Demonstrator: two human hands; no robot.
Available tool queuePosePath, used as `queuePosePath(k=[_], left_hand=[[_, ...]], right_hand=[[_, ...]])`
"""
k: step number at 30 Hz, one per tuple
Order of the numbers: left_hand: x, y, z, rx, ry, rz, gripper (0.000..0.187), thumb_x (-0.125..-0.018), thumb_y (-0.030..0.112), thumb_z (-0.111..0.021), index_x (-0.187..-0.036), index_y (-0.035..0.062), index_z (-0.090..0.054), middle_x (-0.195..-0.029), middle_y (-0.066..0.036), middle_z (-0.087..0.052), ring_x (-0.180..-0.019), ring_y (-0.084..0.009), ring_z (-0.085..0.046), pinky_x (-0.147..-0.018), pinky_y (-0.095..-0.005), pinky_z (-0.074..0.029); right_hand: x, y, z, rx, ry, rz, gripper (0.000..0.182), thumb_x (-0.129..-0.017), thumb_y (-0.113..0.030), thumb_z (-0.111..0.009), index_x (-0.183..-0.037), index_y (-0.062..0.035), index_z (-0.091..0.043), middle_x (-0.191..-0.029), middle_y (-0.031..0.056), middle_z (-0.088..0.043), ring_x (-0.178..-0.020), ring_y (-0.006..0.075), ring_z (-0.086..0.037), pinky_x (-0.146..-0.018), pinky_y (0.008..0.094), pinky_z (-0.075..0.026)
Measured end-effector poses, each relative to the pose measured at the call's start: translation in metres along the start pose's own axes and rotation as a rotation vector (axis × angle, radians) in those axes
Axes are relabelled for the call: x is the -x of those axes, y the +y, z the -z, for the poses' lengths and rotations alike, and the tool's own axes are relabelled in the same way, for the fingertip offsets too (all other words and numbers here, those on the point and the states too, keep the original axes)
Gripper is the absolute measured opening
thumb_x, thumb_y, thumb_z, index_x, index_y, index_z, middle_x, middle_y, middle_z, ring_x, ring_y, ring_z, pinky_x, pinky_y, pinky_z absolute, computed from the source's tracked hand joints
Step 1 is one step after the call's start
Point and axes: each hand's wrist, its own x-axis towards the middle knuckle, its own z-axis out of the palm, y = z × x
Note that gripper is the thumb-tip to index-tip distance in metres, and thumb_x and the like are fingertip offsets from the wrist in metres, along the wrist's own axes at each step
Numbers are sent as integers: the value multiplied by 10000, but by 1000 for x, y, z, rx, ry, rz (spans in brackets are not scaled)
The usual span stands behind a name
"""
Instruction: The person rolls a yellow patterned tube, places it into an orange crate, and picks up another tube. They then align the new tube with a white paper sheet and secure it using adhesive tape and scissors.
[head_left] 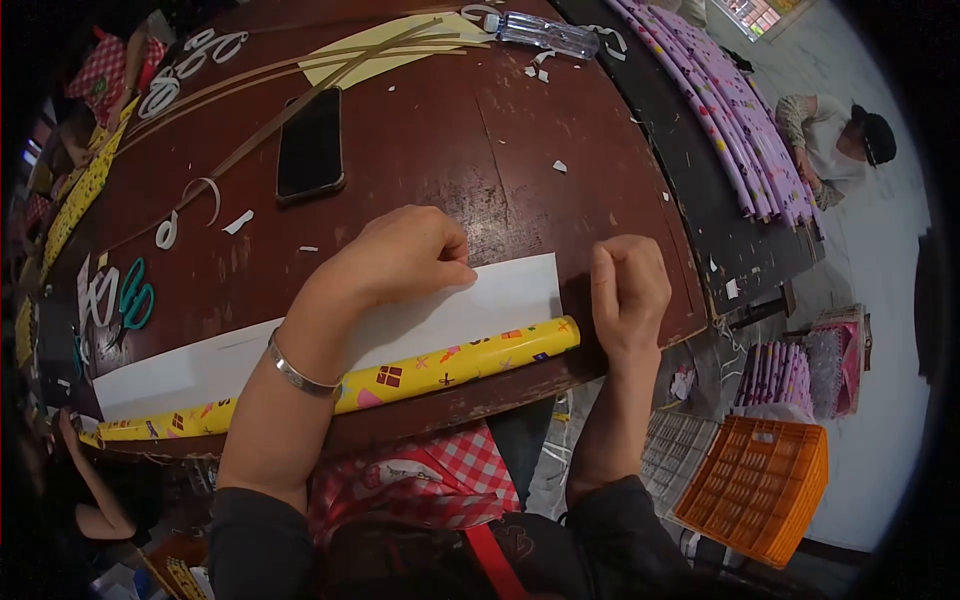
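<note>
Where the brown surface (450, 150) meets its near edge lies a partly rolled sheet: yellow patterned wrapping paper roll (400, 375), white underside (450, 310) spread flat behind it. Left hand (400, 255): fingers curled shut, knuckles pressing the white side just behind the roll; metal bracelet (298, 372) on the wrist. Right hand (628, 290): fingers folded closed, resting at the roll's right end. Further back: black phone (311, 145), clear bottle (545, 33), teal scissors (135, 293), paper scraps. Right of the surface: purple rolls (740, 120), orange crate (760, 485), another person (840, 140).
</note>
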Motion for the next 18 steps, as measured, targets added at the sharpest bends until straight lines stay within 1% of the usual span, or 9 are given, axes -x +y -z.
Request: queuePosePath(k=[1, 4, 5, 6, 8, 12, 15, 17, 18], left_hand=[[0, 0, -2, -9, 20, -13, 235, -768, 226, -700, -789, -8, -687, -692, -142, -640, -623, -208, -609, -573, -345, -461], [0, -1, -7, -57, 58, -39, 231, -785, 234, -687, -808, 4, -679, -722, -159, -651, -660, -259, -631, -602, -368, -475], [1, -1, -8, -95, 77, -49, 232, -797, 240, -681, -825, 10, -672, -742, -168, -657, -685, -288, -640, -620, -382, -481], [2, 0, -9, -95, 73, -47, 232, -797, 240, -681, -825, 10, -672, -742, -168, -657, -685, -288, -640, -620, -382, -481], [4, 3, -9, -160, 68, -83, 251, -820, 266, -674, -870, 20, -654, -780, -177, -662, -731, -333, -642, -652, -401, -488], [5, 5, -7, -186, 56, -78, 260, -832, 275, -673, -894, 24, -645, -793, -178, -662, -751, -341, -643, -666, -406, -489], [4, 5, -1, -169, 84, -25, 260, -857, 297, -640, -906, 44, -674, -857, -165, -680, -838, -339, -652, -751, -425, -493], [0, -3, 2, -89, 315, -3, 261, -852, 289, -646, -902, 35, -678, -854, -165, -683, -814, -332, -657, -738, -412, -496], [-2, -6, 6, -20, 327, 0, 291, -779, 310, -721, -866, 36, -675, -814, -147, -681, -769, -323, -656, -717, -390, -499]], right_hand=[[5, -4, 3, 64, 26, 120, 70, -783, 3, -676, -783, -6, -607, -759, 109, -611, -731, 303, -592, -681, 387, -471], [21, -18, 7, -25, -140, 183, 122, -754, -60, -719, -829, -24, -629, -822, 115, -632, -757, 304, -604, -724, 412, -476], [28, -20, 7, 1, -203, 187, 208, -776, -191, -736, -878, -31, -651, -905, 117, -657, -858, 303, -624, -835, 454, -471], [32, -23, 8, -1, -203, 183, 208, -776, -191, -736, -878, -31, -651, -905, 117, -657, -858, 303, -624, -835, 454, -471], [36, -27, 9, 104, -352, 176, 315, -800, -316, -717, -935, -36, -666, -1005, 114, -671, -982, 298, -622, -941, 500, -429], [42, -22, 6, 117, -398, 179, 377, -807, -373, -695, -982, -40, -672, -1067, 109, -670, -1050, 294, -610, -979, 528, -398], [42, -22, 5, 94, -407, 190, 349, -813, -353, -693, -969, -41, -677, -1066, 112, -668, -1042, 297, -610, -969, 528, -404], [43, -22, 4, 85, -391, 152, 336, -846, -372, -645, -936, -52, -697, -1069, 113, -675, -1061, 305, -615, -1007, 517, -383], [44, -23, 4, 78, -389, 153, 336, -846, -372, -645, -936, -52, -697, -1069, 113, -675, -1061, 305, -615, -1007, 517, -383]])
